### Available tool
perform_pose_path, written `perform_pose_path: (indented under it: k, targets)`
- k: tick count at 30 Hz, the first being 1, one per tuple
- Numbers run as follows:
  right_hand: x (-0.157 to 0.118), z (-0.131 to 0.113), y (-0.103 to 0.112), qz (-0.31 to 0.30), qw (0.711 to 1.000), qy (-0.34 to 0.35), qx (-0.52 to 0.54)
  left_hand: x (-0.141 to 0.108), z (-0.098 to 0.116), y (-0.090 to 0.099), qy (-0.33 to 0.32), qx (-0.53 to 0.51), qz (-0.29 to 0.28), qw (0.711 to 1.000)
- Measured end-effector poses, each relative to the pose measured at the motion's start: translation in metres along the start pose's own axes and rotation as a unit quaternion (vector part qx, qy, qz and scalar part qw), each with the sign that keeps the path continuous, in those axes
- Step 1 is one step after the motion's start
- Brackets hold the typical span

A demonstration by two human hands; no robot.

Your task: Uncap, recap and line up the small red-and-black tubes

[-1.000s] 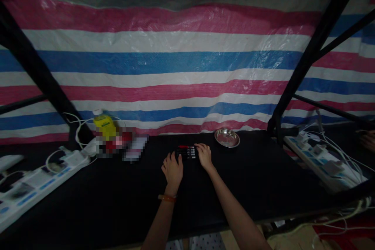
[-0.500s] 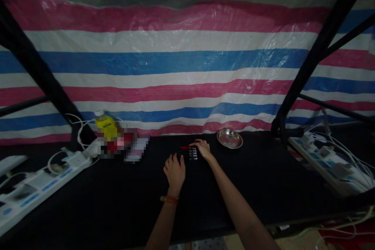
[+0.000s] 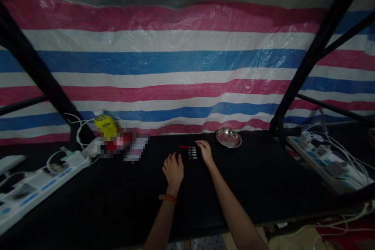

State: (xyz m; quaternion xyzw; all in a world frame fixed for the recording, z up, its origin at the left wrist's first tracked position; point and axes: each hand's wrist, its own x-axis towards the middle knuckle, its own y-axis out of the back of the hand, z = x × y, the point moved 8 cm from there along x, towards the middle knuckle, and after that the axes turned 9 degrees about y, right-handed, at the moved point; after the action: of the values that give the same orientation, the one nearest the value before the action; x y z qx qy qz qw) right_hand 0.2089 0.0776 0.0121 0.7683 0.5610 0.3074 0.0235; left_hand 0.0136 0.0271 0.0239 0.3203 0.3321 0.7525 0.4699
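Pens: we see a small row of them [image 3: 192,152], one red at the far side and the rest dark, lying side by side on the black table [image 3: 123,199] between our two hands.
Right hand: ours [image 3: 204,152] has drawn back to the right from over the row's far edge; its fingers reach out fairly straight and close together, holding nothing, just beside the pens' silver ends.
Left hand: ours [image 3: 173,170] has hardly shifted, fingers bent and slightly spread by the row's left end; we cannot tell whether they touch or grip a pen.
Row now: with the right fingers off it, we judge the lining-up eased for the moment; the silver ends look roughly even.
Metal dish: we have it [image 3: 228,139] far right, apart from both hands.
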Motion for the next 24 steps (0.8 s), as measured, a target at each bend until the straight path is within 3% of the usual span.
perform_pose_path:
  k: [3,5,12,17,21,24]
  targets:
    - [-0.016,-0.014,0.01,0.049,0.998,0.031,-0.022,0.003,-0.005,0.0,0.021,-0.039,-0.013,0.999]
    - [-0.026,-0.028,0.012,0.05,0.995,0.062,-0.06,0.005,-0.008,0.001,0.035,-0.063,-0.01,0.997]
    - [-0.045,-0.056,-0.003,-0.081,0.98,0.096,-0.152,0.007,-0.016,0.004,0.063,-0.126,0.012,0.99]
    - [-0.048,-0.058,-0.007,-0.115,0.972,0.114,-0.168,0.008,-0.018,0.007,0.06,-0.159,0.029,0.985]
    - [-0.046,-0.058,-0.003,-0.06,0.988,0.112,-0.083,0.008,-0.013,0.01,0.016,-0.204,0.052,0.978]
    - [-0.045,-0.047,-0.004,0.003,0.994,0.041,0.098,0.001,0.002,0.012,-0.056,-0.251,0.035,0.966]
